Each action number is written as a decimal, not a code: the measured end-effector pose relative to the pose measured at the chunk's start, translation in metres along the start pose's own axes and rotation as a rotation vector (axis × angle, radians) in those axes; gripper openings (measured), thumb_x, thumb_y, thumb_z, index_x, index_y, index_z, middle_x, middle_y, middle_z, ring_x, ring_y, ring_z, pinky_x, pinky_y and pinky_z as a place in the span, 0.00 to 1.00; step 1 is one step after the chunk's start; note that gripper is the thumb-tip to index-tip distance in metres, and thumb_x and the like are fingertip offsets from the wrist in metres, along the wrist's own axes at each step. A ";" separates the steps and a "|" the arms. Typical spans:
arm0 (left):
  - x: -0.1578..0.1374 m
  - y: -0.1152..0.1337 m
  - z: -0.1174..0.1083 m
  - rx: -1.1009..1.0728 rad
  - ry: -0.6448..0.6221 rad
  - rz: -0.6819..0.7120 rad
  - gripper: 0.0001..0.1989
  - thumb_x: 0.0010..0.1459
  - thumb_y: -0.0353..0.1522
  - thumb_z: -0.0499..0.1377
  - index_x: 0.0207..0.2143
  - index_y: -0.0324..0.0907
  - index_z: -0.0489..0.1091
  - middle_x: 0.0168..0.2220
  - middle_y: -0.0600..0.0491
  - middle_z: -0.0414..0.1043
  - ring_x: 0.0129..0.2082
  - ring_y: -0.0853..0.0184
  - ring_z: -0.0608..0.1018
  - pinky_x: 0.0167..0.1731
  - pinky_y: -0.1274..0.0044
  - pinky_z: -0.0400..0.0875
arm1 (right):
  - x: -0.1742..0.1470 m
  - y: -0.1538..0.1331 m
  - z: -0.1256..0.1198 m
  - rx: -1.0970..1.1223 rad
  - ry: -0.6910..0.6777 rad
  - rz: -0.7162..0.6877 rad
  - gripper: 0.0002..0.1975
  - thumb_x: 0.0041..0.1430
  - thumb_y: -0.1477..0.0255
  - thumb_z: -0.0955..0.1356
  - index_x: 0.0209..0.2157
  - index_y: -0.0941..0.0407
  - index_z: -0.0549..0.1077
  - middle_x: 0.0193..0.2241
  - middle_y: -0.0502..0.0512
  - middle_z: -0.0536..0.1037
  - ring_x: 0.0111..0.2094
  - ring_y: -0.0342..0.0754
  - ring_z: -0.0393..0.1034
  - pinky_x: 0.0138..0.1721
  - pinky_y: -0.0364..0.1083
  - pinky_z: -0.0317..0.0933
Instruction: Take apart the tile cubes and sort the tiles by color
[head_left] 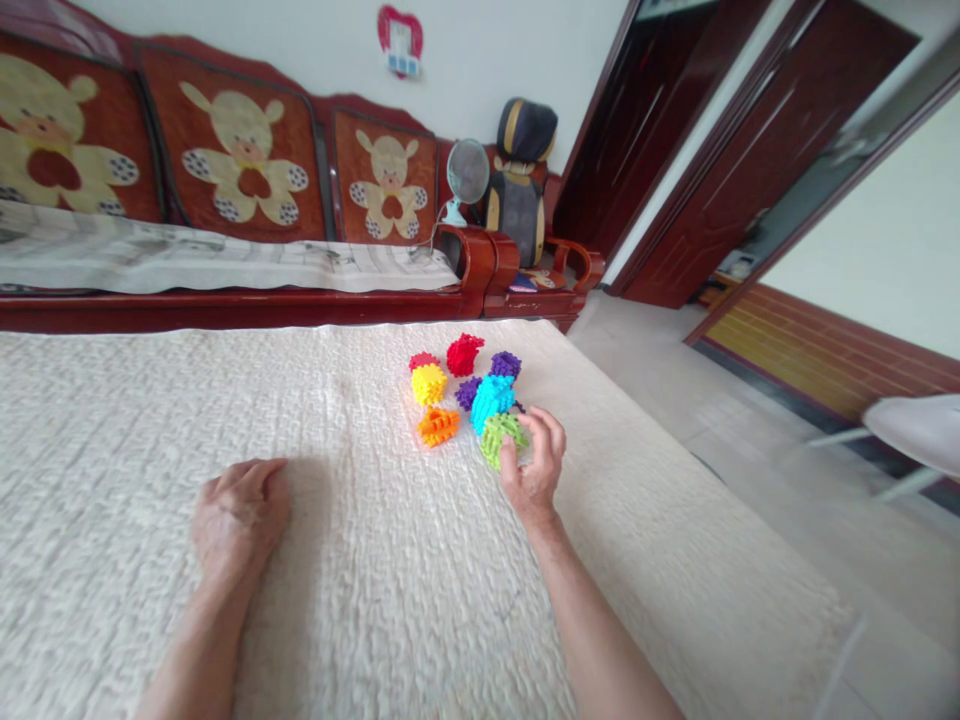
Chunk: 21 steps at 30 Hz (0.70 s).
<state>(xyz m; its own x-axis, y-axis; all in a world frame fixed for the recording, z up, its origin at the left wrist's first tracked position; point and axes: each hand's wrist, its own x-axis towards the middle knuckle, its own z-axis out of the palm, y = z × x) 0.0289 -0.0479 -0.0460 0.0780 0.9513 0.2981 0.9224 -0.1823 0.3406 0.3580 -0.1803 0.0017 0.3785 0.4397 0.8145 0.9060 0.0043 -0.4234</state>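
My right hand (536,460) reaches to a light-green cluster of toothed plastic toy pieces (493,440), its thumb on the near side and its fingers curled around the right. Touching that cluster from behind is a light-blue one (492,402). Purple pieces (505,365) lie behind and beside the blue. To the left sit an orange cluster (438,427), a yellow one (429,384) and red ones (465,354). My left hand (241,510) rests on the cream quilted cover (375,580), fingers curled under and apart from the pieces; no object shows in it.
Beyond the covered surface stands a red wooden sofa (300,308) with bear-patterned cushions (244,165). A small fan (466,175) and a chair-shaped cushion (517,210) are at its right end. Tiled floor (675,390) and a white stool (919,430) lie past the right edge.
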 end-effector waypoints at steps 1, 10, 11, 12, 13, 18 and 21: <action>0.000 0.000 0.000 0.000 -0.003 0.001 0.20 0.64 0.35 0.48 0.44 0.42 0.78 0.48 0.47 0.77 0.45 0.57 0.74 0.51 0.66 0.69 | -0.003 -0.009 0.000 0.046 0.000 -0.027 0.13 0.61 0.69 0.64 0.47 0.55 0.71 0.50 0.64 0.71 0.54 0.58 0.67 0.56 0.60 0.63; 0.004 -0.006 0.002 0.004 -0.009 0.011 0.21 0.63 0.38 0.44 0.40 0.48 0.77 0.46 0.49 0.78 0.46 0.57 0.76 0.54 0.66 0.68 | -0.056 -0.067 0.025 0.438 -0.602 -0.228 0.10 0.60 0.76 0.63 0.42 0.53 0.72 0.36 0.55 0.76 0.40 0.49 0.71 0.44 0.48 0.69; 0.004 -0.007 0.001 0.003 -0.005 0.011 0.20 0.62 0.39 0.44 0.39 0.50 0.77 0.45 0.50 0.78 0.46 0.57 0.77 0.54 0.66 0.68 | -0.059 -0.066 0.029 0.431 -0.632 -0.212 0.10 0.60 0.77 0.63 0.41 0.53 0.72 0.35 0.54 0.77 0.40 0.48 0.71 0.44 0.47 0.68; 0.005 -0.008 0.001 0.004 -0.001 0.008 0.19 0.61 0.39 0.45 0.38 0.52 0.77 0.45 0.52 0.78 0.46 0.57 0.77 0.54 0.66 0.68 | -0.060 -0.063 0.032 0.422 -0.650 -0.195 0.10 0.59 0.77 0.63 0.40 0.54 0.72 0.34 0.54 0.77 0.39 0.47 0.71 0.44 0.46 0.68; 0.005 -0.008 0.001 0.007 0.001 0.005 0.19 0.61 0.40 0.46 0.38 0.54 0.77 0.45 0.53 0.78 0.46 0.57 0.77 0.53 0.65 0.68 | -0.061 -0.061 0.035 0.410 -0.663 -0.182 0.09 0.58 0.78 0.63 0.39 0.54 0.72 0.34 0.54 0.77 0.39 0.47 0.71 0.43 0.46 0.67; 0.006 -0.008 -0.003 0.076 -0.026 -0.046 0.20 0.59 0.42 0.46 0.39 0.56 0.77 0.46 0.53 0.78 0.44 0.54 0.76 0.47 0.66 0.71 | -0.061 -0.058 0.043 0.341 -0.738 -0.192 0.06 0.57 0.78 0.66 0.34 0.54 0.73 0.30 0.51 0.77 0.35 0.47 0.71 0.40 0.44 0.66; 0.006 -0.004 -0.007 0.057 -0.026 -0.026 0.17 0.58 0.40 0.47 0.37 0.57 0.76 0.45 0.56 0.78 0.47 0.57 0.76 0.51 0.67 0.69 | -0.061 -0.060 0.045 0.344 -0.753 -0.174 0.05 0.58 0.77 0.66 0.32 0.54 0.73 0.30 0.51 0.77 0.35 0.46 0.71 0.41 0.44 0.65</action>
<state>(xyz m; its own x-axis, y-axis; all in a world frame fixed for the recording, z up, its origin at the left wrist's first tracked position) 0.0231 -0.0437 -0.0393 0.0625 0.9618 0.2665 0.9441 -0.1436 0.2967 0.2724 -0.1669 -0.0404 -0.0992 0.8881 0.4488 0.7855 0.3468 -0.5126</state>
